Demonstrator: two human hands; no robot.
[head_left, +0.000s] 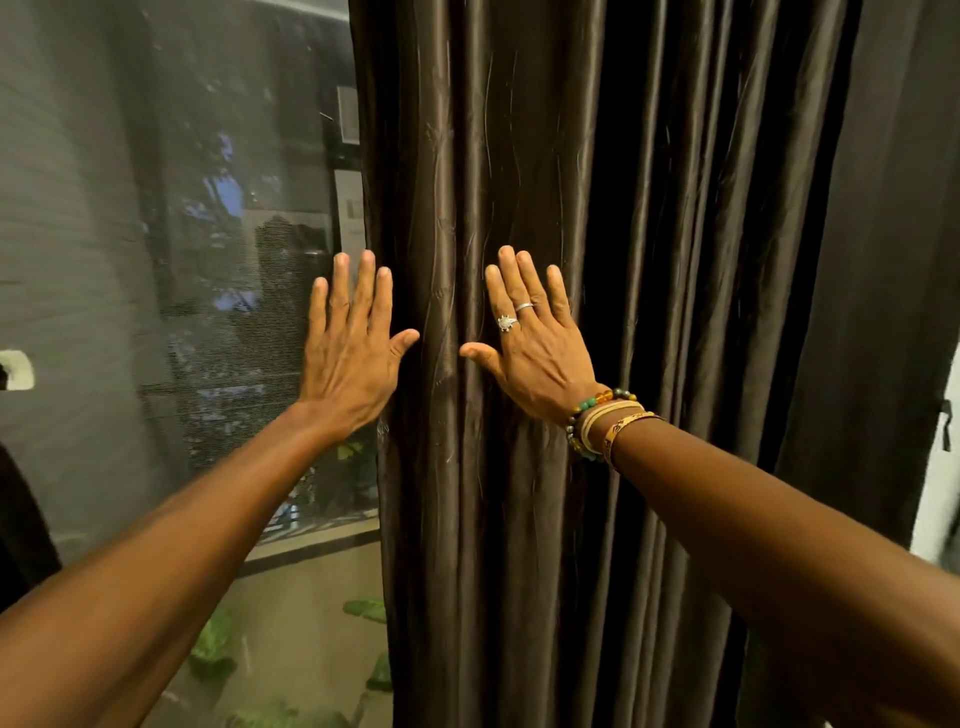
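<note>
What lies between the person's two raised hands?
In the head view, only folds of the dark brown curtain show between the left hand and the right hand.

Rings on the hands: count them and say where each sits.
2, both on the right hand: an ornate silver ring toward the thumb side, and a plain band on the neighbouring finger. The left hand shows none; palm sides are hidden.

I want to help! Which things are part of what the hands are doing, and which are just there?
Part of the job: brown curtain, left hand at its edge, right hand over its folds.
Just there: window screen, green leaves below, beaded bracelets.
</note>
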